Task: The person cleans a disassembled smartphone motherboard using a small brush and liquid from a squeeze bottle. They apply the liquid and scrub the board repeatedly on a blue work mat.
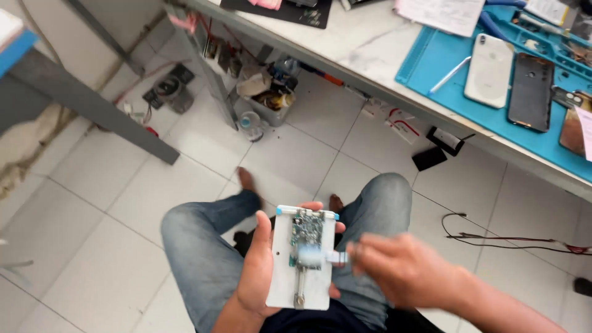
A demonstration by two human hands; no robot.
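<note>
My left hand [256,271] holds a white rectangular holder plate [302,259] above my lap, thumb along its left edge. A small green circuit board [307,229] is clamped at the plate's top. My right hand [394,268], blurred with motion, holds a small light-coloured brush-like tool [320,256] whose tip lies on the board's lower part. Both hands hover over my knees in blue jeans.
A marble worktable [370,43] runs along the upper right with a blue mat [431,61], a white phone [490,71] and a dark phone [530,92]. On the tiled floor lie cables [493,237], small black boxes [441,148] and clutter [265,92] under the table.
</note>
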